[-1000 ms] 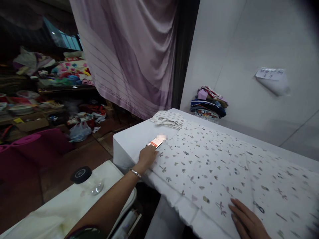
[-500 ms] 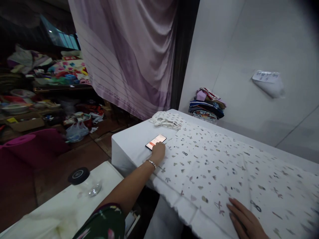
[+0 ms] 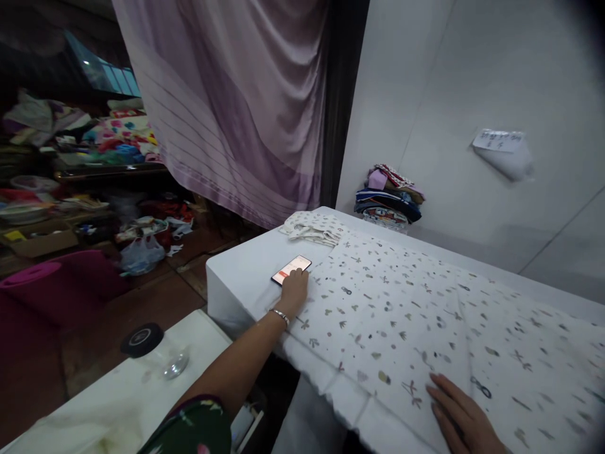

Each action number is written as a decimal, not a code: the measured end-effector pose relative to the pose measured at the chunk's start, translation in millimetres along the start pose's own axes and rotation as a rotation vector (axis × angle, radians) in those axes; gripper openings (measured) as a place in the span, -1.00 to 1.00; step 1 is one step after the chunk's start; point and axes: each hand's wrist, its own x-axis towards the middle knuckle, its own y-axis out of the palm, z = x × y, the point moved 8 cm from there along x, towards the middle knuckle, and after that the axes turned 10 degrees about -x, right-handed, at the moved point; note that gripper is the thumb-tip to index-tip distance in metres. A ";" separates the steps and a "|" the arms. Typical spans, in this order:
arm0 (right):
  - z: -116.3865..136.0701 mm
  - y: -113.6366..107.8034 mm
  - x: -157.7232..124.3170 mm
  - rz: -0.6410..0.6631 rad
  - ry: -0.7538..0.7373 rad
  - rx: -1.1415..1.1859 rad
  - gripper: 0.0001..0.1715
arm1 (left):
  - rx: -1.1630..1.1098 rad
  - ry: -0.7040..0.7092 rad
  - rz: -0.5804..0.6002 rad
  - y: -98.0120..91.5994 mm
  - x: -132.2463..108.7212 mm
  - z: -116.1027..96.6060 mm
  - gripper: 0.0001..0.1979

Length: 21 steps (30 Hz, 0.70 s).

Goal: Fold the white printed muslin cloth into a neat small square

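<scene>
My left hand [image 3: 293,291] reaches far out over the white table [image 3: 241,271], a fingertip touching the lit screen of a phone [image 3: 290,269] that lies flat there. The other fingers look loosely curled. A bracelet sits on that wrist. My right hand [image 3: 460,413] rests flat, fingers stretched, on a white patterned cloth [image 3: 416,321] spread across the table near its front edge. The phone lies just beyond the cloth's left corner.
A small folded patterned garment [image 3: 312,227] lies beyond the phone. Folded clothes [image 3: 390,198] are stacked by the white wall. A purple curtain [image 3: 236,107] hangs at the back. A glass jar with a black lid [image 3: 155,350] stands on a white surface at the lower left. Cluttered shelves fill the left.
My left hand has slid a little to the right along the phone, onto its near end. The right hand stays flat on the cloth. The view has shifted slightly.
</scene>
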 end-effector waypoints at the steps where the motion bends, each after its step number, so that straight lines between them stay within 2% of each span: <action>1: 0.6 -0.3 0.3 0.002 -0.001 0.001 -0.60 | -0.009 0.036 -0.007 -0.1 -1.2 -4.6 -0.64; 7: -1.6 4.3 -3.4 0.034 0.005 -0.003 -0.60 | -0.105 0.247 0.020 10.7 -8.8 -31.1 -0.70; 14: -7.9 12.4 -6.8 0.086 0.093 0.060 -0.61 | -0.162 0.237 0.008 18.9 -7.2 -23.2 -0.63; 17: -16.7 10.5 -4.8 0.173 0.161 0.112 -0.58 | -0.164 0.243 -0.002 18.5 -4.8 -21.8 -0.62; 21: -23.1 -4.6 -6.0 0.349 0.259 0.089 -0.51 | -0.170 0.297 -0.018 18.0 -3.4 -23.7 -0.63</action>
